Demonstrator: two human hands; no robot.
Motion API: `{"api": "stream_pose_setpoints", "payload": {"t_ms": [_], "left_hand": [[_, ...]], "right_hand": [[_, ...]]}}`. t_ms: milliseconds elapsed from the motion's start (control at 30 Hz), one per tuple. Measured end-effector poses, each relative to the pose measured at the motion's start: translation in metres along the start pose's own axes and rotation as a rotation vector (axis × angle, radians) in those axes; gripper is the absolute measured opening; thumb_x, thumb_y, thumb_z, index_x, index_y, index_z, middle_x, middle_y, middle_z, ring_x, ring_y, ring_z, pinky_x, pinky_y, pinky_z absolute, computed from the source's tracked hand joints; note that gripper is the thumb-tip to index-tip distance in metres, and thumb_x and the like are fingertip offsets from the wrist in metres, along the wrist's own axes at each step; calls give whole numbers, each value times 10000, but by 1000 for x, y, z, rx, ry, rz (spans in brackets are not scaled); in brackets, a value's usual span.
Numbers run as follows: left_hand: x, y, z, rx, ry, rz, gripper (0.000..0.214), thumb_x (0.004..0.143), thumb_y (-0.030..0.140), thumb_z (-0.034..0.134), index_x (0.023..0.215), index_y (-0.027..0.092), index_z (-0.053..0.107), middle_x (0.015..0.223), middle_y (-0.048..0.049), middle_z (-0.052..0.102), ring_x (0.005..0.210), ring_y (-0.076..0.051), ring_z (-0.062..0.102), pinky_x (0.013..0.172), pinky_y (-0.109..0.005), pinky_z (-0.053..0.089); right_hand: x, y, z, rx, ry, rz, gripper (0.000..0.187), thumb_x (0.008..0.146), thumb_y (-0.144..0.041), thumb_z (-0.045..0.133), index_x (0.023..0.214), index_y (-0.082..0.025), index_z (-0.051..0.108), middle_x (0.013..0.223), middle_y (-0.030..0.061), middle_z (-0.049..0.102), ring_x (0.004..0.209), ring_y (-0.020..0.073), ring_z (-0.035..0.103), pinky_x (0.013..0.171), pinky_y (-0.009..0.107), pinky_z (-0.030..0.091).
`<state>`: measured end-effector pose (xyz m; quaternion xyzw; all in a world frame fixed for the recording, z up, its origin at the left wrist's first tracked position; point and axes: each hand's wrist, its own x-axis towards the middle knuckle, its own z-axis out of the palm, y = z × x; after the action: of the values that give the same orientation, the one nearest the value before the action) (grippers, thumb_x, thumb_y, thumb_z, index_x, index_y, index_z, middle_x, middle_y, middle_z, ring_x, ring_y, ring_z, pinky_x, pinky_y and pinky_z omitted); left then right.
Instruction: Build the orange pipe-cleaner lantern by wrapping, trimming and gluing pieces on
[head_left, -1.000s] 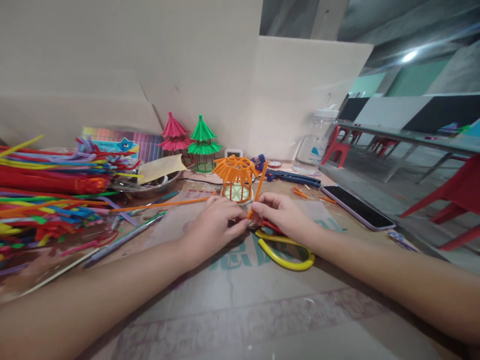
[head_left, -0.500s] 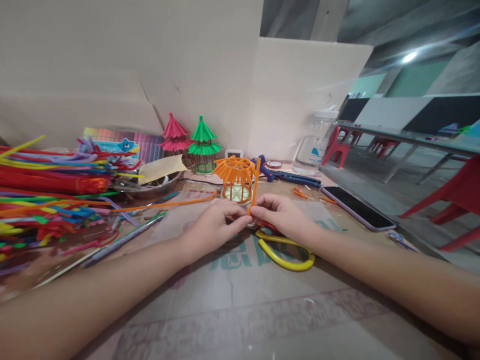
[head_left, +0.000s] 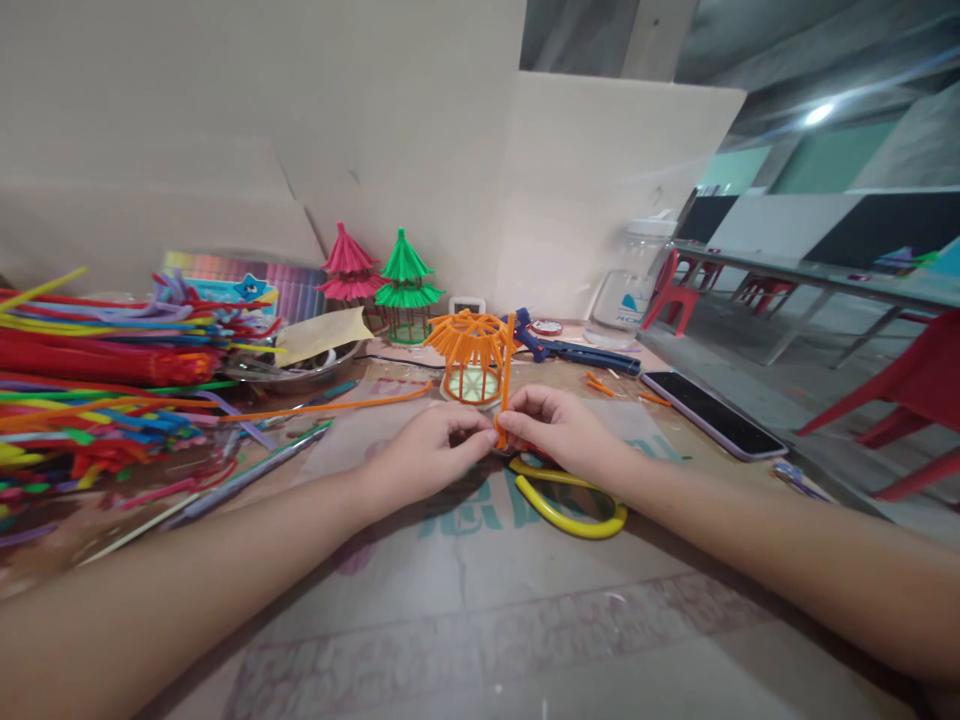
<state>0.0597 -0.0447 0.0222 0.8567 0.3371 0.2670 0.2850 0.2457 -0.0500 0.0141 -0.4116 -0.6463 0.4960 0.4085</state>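
Between my two hands an orange pipe cleaner stands upright, its lower end bent at the fingertips. My left hand pinches that lower end from the left, thumb and index finger pressed together. From the right, my right hand grips the same piece with thumb and fingers closed. Just behind the fingers is a small orange pavilion made of pipe cleaners, with a roof of strips and a pale round base. Yellow-handled scissors lie under and beside my right hand, their blades mostly hidden by it.
Bundles of coloured pipe cleaners fill the left side, near a metal bowl and markers. A pink pavilion and a green pavilion stand behind. To the right are a blue glue gun, a bottle and a phone.
The orange pipe cleaner has gone from leaning slightly right to nearly vertical and shifted a little left. Both hands stay close together, still pinching it. The view has shifted very slightly.
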Motion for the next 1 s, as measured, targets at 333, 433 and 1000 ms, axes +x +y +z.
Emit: {"api": "stream_pose_setpoints", "payload": {"t_ms": [333,433,1000], "left_hand": [[-1,-4,1,82,13,44,265,899,285,515,753,152,692,708,-9,682,693,-136,591,658,-232,421],[0,-6,2,108,19,74,269,901,311,541,746,155,696,693,-3,686,668,-124,591,665,-232,417],[0,-7,2,94,-3,77,270,902,262,508,717,146,667,693,-6,667,671,-125,577,656,-234,416]], "right_hand": [[-1,2,0,-58,-15,-30,224,774,-382,683,747,-184,583,660,-32,586,577,98,531,568,239,448],[-1,4,-1,-93,-13,-57,213,781,-377,679,750,-184,595,687,-25,598,599,105,535,588,247,450],[0,4,-1,-53,-2,-7,248,756,-402,698,756,-177,594,666,-23,604,574,101,531,566,246,437]]}}
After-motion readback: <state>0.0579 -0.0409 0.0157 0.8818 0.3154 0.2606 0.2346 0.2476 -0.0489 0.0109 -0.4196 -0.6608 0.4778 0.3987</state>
